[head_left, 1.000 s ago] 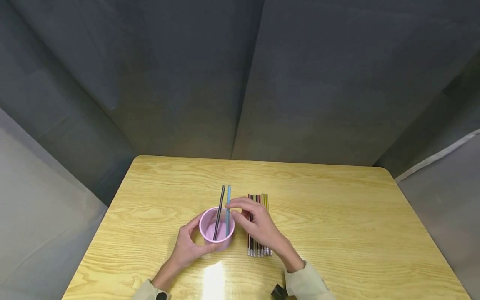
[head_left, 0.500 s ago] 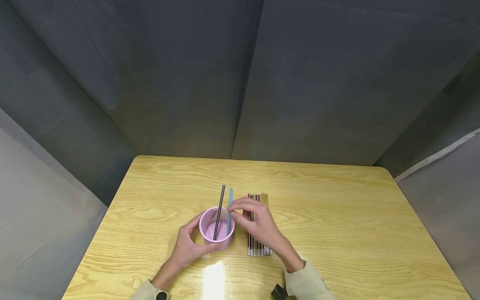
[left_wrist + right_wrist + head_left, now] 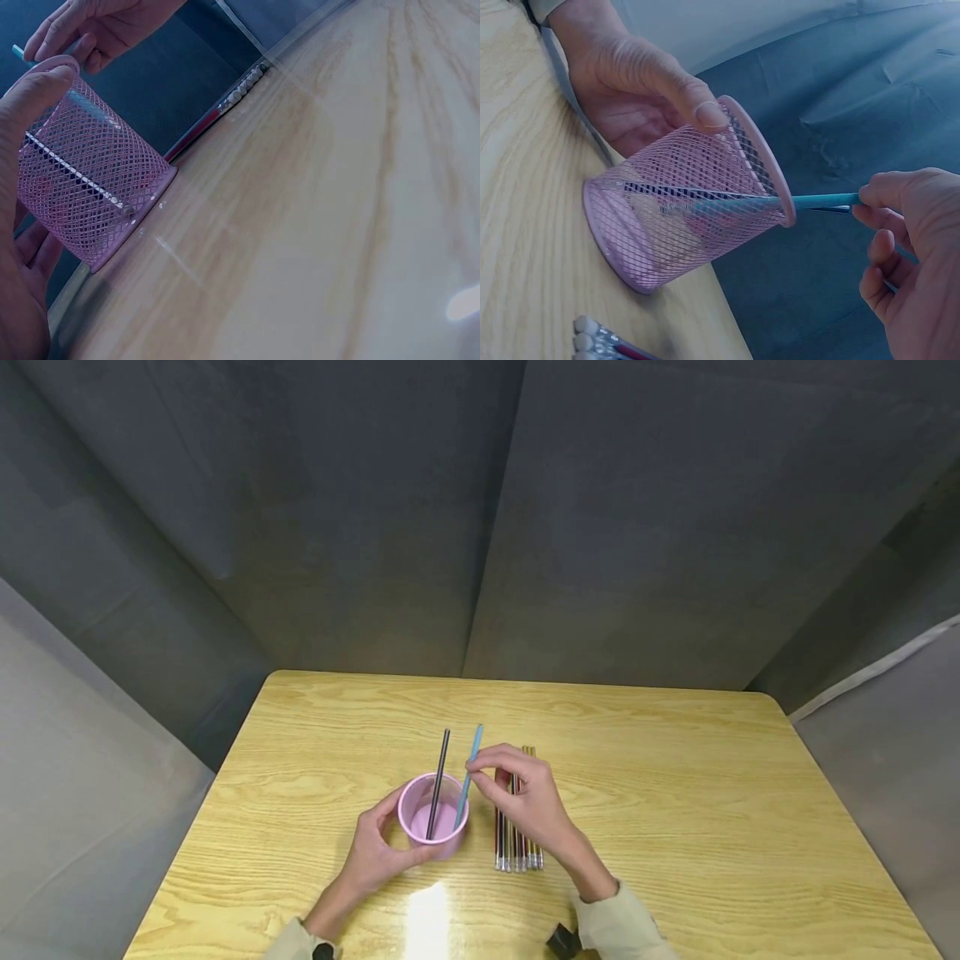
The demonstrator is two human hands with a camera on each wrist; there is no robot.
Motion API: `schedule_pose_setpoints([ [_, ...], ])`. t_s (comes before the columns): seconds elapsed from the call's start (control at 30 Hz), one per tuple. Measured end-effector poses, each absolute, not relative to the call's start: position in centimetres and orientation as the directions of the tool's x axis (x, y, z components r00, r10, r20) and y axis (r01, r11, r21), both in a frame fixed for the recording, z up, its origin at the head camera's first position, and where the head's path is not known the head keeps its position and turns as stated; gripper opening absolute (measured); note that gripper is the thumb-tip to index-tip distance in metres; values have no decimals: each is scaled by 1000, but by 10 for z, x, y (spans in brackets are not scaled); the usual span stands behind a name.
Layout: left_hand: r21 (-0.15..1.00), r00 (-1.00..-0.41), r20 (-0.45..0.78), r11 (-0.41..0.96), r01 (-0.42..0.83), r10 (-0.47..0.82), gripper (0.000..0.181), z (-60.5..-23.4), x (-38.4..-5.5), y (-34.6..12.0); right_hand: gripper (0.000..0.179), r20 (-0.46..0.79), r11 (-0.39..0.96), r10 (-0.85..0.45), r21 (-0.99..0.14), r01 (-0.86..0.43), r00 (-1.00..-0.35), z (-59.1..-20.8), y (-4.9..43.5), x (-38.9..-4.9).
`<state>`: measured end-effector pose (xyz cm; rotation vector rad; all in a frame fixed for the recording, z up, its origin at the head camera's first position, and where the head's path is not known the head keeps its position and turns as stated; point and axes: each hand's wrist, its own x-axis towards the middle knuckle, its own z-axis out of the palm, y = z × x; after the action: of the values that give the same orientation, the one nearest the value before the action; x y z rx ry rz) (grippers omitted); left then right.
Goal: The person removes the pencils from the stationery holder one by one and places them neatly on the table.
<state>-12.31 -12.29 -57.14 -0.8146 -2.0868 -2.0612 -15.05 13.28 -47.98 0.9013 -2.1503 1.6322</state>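
Note:
A pink mesh pencil cup [image 3: 433,852] stands on the wooden table, gripped around its side by my left hand [image 3: 377,853], thumb near the rim. Between thumb and forefinger my right hand [image 3: 528,793] pinches a light blue pencil [image 3: 475,745] at the cup's right side. The lower part of this blue pencil [image 3: 735,203] is inside the cup, tilted, as the right wrist view shows through the mesh. A dark pencil [image 3: 442,756] leans in the cup beside it. Under my right hand, partly hidden by it, lies a row of several pencils [image 3: 517,857].
The wooden table [image 3: 675,793] stretches out to the right and left of the hands. Dark grey cloth [image 3: 600,527] hangs behind its far edge, and light grey panels flank both sides. A small black object [image 3: 562,941] sits by the right sleeve.
The blue pencil has risen and its top has tilted to the right, moving with my right hand, which shifted up and right. My left hand and the cup have stayed put.

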Motion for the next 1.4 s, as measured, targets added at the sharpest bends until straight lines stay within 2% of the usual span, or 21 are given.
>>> schedule_pose_setpoints([
  [0.6, 898, -854, 433, -60, 435, 289, 91, -573, -123, -123, 21, 621, 144, -235, -738, -659, -748, -465, 144, -151],
  [0.87, 898, -856, 434, -56, 437, 280, 90, -573, -123, -123, 23, 649, 118, -157, -736, -667, -744, -461, 146, -152],
  [1.1, 904, -859, 425, -90, 418, 284, 91, -572, -122, -122, 25, 649, 68, -121, -749, -659, -751, -461, 149, -153],
  [1.4, 904, -861, 422, -63, 422, 283, 91, -571, -122, -123, 24, 654, 29, -96, -752, -658, -751, -458, 153, -154],
])
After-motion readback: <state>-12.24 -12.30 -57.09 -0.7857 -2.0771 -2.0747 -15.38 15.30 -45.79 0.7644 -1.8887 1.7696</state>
